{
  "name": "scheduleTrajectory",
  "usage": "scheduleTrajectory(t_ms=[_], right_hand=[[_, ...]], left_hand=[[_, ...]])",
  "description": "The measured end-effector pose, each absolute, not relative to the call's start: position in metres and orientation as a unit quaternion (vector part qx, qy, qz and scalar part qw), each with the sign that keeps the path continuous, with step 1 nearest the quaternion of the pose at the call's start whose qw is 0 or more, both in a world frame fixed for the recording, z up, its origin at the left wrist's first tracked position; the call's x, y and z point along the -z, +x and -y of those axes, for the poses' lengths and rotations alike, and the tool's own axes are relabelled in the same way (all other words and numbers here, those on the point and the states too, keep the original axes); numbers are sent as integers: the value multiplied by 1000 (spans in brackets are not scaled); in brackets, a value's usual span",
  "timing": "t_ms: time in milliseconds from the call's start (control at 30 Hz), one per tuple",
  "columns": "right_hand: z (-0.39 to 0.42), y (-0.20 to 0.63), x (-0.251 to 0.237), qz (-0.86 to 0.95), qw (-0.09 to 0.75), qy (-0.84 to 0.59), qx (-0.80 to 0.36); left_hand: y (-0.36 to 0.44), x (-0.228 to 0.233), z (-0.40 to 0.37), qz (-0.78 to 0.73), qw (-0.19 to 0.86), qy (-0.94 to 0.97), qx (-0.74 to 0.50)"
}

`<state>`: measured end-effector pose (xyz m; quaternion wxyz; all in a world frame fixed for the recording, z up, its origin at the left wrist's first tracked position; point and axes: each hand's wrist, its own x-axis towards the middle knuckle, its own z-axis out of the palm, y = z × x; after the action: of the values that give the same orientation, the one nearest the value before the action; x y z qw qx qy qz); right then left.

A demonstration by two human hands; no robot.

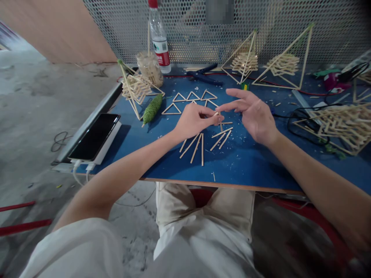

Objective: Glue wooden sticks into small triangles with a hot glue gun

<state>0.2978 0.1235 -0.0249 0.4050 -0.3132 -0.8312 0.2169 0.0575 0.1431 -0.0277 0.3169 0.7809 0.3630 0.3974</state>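
My left hand [197,119] is closed in a pinch on a thin wooden stick [220,124] above the blue table. Close by on the right, my right hand [255,114] has its fingers stretched out, the index fingertip by the stick's upper end; whether it touches is unclear. Several loose wooden sticks [202,150] fan out below the left hand, and a few more sticks [222,141] lie to their right. Behind the hands are several small stick triangles [171,109], partly hidden by the left hand.
A green thread spool [152,109], a phone [95,135] on a white block, a jar [150,67] and a bottle [160,46] are at left. Stick pyramids [243,61] and dark blue pliers [205,75] stand at the back. Cables [295,116] and stick structures [344,125] lie right.
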Motion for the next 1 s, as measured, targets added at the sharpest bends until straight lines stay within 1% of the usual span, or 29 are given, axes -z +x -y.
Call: scheduleTrajectory(t_ms=[100,167,267,400,467,533,667,833,1000], right_hand=[[-123,294,24,742,462,-304,-379],[-120,291,21,695,473,-311,-444],[-116,287,16,648,475,-334,-493],[-119,284,18,615,484,-353,-512],[-120,283,22,634,489,-361,-477],[-120,283,26,675,493,-368,-407],[-115,284,31,752,483,-379,-241],[-116,287,30,778,473,-385,-154],[-120,290,27,821,449,-350,-36]], left_hand=[[55,28,-145,-371,214,804,-412],[54,29,-148,-373,131,821,-412],[51,30,-151,-362,38,843,-395],[48,32,-154,-326,-35,869,-371],[48,34,-155,-317,-57,873,-365],[49,35,-155,-319,-60,873,-365],[52,37,-154,-344,-9,857,-383],[53,38,-152,-350,33,848,-397],[54,39,-152,-334,3,863,-378]])
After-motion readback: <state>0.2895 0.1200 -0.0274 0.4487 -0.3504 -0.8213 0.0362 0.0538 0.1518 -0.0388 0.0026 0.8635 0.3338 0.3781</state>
